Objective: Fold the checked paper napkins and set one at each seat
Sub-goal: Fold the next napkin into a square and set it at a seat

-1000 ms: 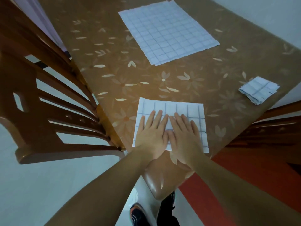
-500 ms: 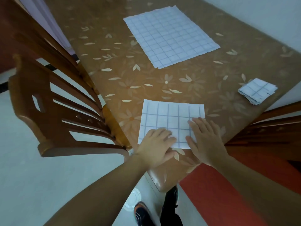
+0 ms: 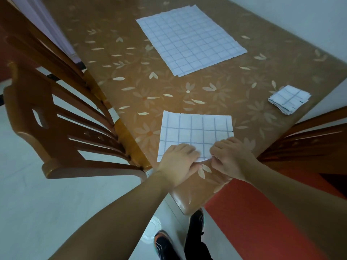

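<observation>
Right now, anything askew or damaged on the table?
Small folded napkin by the right edge looks sloppy: its layers fan out unevenly. The flat stack has sheets slightly offset. No tears or spills visible.

Brown flower-patterned desk (image 3: 169, 91), flanked by a slatted wooden left chair (image 3: 47, 128) and right chair (image 3: 309, 143). Pale floor (image 3: 47, 212) below, red patch (image 3: 253, 222) at right. Light wall (image 3: 300, 19) beyond.

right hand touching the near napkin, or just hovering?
Touching. The head view shows the right hand pinching the near napkin at its near right corner, fingers curled over the paper edge with no gap.
</observation>
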A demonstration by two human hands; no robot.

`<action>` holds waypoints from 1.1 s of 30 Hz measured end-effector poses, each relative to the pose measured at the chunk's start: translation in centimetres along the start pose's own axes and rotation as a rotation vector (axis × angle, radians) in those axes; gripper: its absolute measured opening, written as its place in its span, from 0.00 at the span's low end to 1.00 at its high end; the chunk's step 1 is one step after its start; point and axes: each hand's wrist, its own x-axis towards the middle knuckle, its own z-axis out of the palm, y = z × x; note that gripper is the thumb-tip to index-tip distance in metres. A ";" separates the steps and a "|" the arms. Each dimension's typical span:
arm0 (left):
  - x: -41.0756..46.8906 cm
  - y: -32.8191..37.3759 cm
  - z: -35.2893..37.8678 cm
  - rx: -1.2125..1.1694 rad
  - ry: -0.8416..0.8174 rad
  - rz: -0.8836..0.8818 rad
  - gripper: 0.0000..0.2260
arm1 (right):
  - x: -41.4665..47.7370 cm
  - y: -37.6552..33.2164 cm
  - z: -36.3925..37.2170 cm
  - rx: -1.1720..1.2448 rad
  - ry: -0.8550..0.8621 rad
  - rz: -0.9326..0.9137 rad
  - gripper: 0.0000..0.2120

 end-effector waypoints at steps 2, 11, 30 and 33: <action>0.6 0.3 -0.7 -0.022 0.002 -0.054 0.09 | 0.2 -0.3 -1.2 0.074 0.072 0.053 0.09; 2.2 -2.2 -5.9 -0.171 -0.060 -0.198 0.10 | 1.5 1.9 -6.0 0.328 -0.160 0.401 0.07; 5.5 -2.7 -10.9 -1.542 0.115 -0.901 0.13 | 4.0 4.0 -8.3 1.613 -0.229 0.864 0.12; 5.3 -3.3 -9.5 -1.414 0.006 -0.974 0.13 | 4.2 4.0 -6.6 1.555 -0.163 0.988 0.09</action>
